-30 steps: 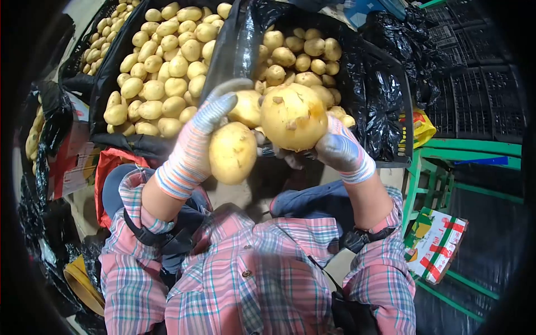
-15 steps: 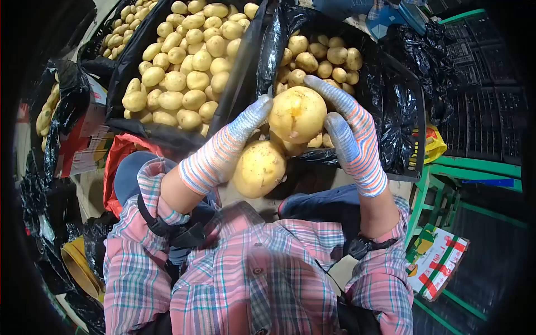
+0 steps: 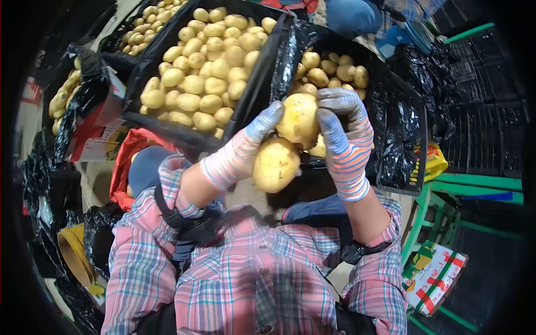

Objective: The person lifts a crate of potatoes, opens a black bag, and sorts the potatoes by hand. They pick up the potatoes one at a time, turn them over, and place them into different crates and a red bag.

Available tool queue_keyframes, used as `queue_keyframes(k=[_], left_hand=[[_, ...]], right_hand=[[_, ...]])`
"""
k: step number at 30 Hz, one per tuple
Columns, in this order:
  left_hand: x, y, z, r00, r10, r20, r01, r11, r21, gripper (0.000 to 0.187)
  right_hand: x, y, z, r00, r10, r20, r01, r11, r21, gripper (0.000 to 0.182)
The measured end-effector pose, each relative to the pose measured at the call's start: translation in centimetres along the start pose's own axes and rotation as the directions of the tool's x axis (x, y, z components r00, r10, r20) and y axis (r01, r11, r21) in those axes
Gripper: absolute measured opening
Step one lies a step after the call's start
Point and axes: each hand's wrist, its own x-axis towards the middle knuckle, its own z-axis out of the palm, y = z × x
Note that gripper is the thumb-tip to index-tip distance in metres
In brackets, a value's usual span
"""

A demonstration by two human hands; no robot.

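Observation:
My left hand (image 3: 241,146), in a striped knit glove, is closed around potatoes in front of my chest. Its thumb presses on the upper potato (image 3: 298,117), which shows a few dark marks. A larger pale potato (image 3: 276,166) sits lower against the same palm, and part of another shows behind them. On the other side, my gloved right hand (image 3: 349,142) has its thumb and bent fingers pinched at the upper potato's right edge. Both gloves are greyish at the fingertips.
A black-lined crate (image 3: 135,118) full of potatoes stands ahead on the left. Another lined crate (image 3: 403,167) with potatoes is ahead on the right. A red bag (image 3: 124,167) lies by my left knee. Green racking (image 3: 474,187) and a carton (image 3: 435,279) are at right.
The upper potato has turned, and its orange-brown spot no longer faces me. My right fingers have drawn together at its edge. The crates have shifted slightly right in view.

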Motion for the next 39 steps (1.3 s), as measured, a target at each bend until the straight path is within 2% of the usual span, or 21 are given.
queue_keyframes(k=[1, 4, 6, 7, 8, 11, 12, 14, 15, 17, 18, 20, 22, 24, 26, 27, 28, 31, 32, 36, 39], left_hand=[[0.1, 0.0, 0.2, 1.0, 0.022, -0.005, -0.022, 1.0, 0.015, 0.069], [-0.1, 0.2, -0.6, 0.994, -0.038, 0.102, 0.069, 0.943, -0.325, 0.084], [-1.0, 1.1, -1.1, 0.999, 0.025, 0.042, 0.0, 0.864, -0.504, 0.088], [-1.9, 2.0, -1.1, 0.994, 0.086, 0.073, -0.034, 0.847, -0.531, 0.088], [-3.9, 3.7, -0.4, 0.991, 0.126, 0.036, -0.092, 0.867, -0.49, 0.085], [-8.8, 8.8, -2.5, 0.933, 0.36, -0.025, -0.331, 0.827, -0.454, 0.092], [-10.1, 11.4, -4.0, 0.805, 0.511, -0.3, -0.59, 0.743, -0.318, 0.09], [-14.5, 17.7, -6.8, 0.677, 0.667, -0.309, -0.704, 0.71, -0.009, 0.076], [-16.1, 21.5, -8.5, 0.577, 0.73, -0.366, -0.789, 0.614, -0.02, 0.07], [-20.1, 26.0, -7.2, 0.32, 0.732, -0.601, -0.76, 0.578, 0.298, 0.058], [-22.0, 30.2, -10.1, 0.233, 0.707, -0.667, -0.803, 0.527, 0.277, 0.059], [-26.0, 33.5, -11.5, 0.242, 0.637, -0.732, -0.883, 0.458, 0.107, 0.047], [-27.6, 34.0, -10.9, 0.295, 0.613, -0.733, -0.862, 0.502, 0.073, 0.063], [-26.6, 32.9, -9.0, 0.244, 0.645, -0.725, -0.873, 0.471, 0.125, 0.074], [-23.4, 30.8, -8.3, 0.098, 0.785, -0.611, -0.821, 0.411, 0.397, 0.079], [-22.9, 30.8, -9.1, 0.293, 0.748, -0.596, -0.829, 0.509, 0.232, 0.075], [-21.8, 30.1, -9.5, 0.44, 0.746, -0.5, -0.738, 0.617, 0.272, 0.07], [-13.6, 22.6, -2.8, 0.665, 0.657, -0.356, -0.561, 0.754, 0.342, 0.061], [-12.5, 21.7, -4.0, 0.888, 0.459, -0.03, -0.439, 0.864, 0.246, 0.06], [-4.8, 13.0, -0.8, 0.953, 0.276, 0.127, -0.294, 0.943, 0.154, 0.06], [-0.9, 8.9, -1.7, 0.951, 0.309, -0.029, -0.287, 0.911, 0.295, 0.06]], right_hand=[[0.2, 0.0, 0.0, 1.0, -0.02, 0.014, 0.021, 0.998, -0.062, 0.012], [0.8, 0.1, -0.2, 0.991, 0.11, -0.074, -0.127, 0.95, -0.287, 0.012], [1.2, 1.8, -0.7, 0.983, 0.142, -0.119, -0.173, 0.936, -0.307, 0.017], [1.3, 2.0, -0.7, 0.955, 0.257, -0.148, -0.275, 0.955, -0.113, 0.021], [1.3, 2.3, -0.8, 0.913, 0.381, -0.144, -0.374, 0.924, 0.075, 0.026], [1.0, 3.2, -2.1, 0.939, 0.333, -0.08, -0.336, 0.942, -0.024, 0.035], [1.0, 3.2, -2.2, 0.942, 0.328, -0.073, -0.332, 0.942, -0.056, 0.035], [1.1, 3.3, -2.5, 0.946, 0.318, -0.061, -0.322, 0.943, -0.077, 0.035], [1.2, 3.1, -2.6, 0.946, 0.32, -0.055, -0.324, 0.94, -0.108, 0.036], [1.1, 3.2, -2.7, 0.945, 0.323, -0.05, -0.327, 0.934, -0.146, 0.034], [1.1, 3.4, -2.8, 0.944, 0.326, -0.055, -0.33, 0.933, -0.144, 0.034], [1.3, 3.8, -3.0, 0.963, 0.27, -0.005, -0.263, 0.937, -0.231, 0.032], [1.8, 3.4, -2.6, 0.982, 0.186, -0.025, -0.183, 0.924, -0.336, 0.026], [2.3, 3.2, -3.3, 0.977, 0.209, -0.033, -0.205, 0.897, -0.392, 0.025], [2.7, 3.6, -4.6, 0.976, 0.209, -0.062, -0.216, 0.889, -0.403, 0.026], [3.3, 4.4, -5.2, 0.992, 0.125, -0.027, -0.126, 0.916, -0.38, 0.028], [3.6, 3.5, -5.2, 0.992, 0.122, -0.028, -0.123, 0.897, -0.425, 0.028], [3.0, 7.0, -8.7, 0.998, 0.015, -0.053, -0.046, 0.764, -0.644, 0.032], [3.2, 8.0, -9.8, 0.989, 0.134, -0.066, -0.144, 0.744, -0.653, 0.032], [1.5, 11.1, -13.6, 0.899, 0.424, 0.109, -0.151, 0.533, -0.833, 0.032], [-1.7, 12.6, -13.6, 0.597, 0.802, 0.036, -0.104, 0.122, -0.987, 0.037]])
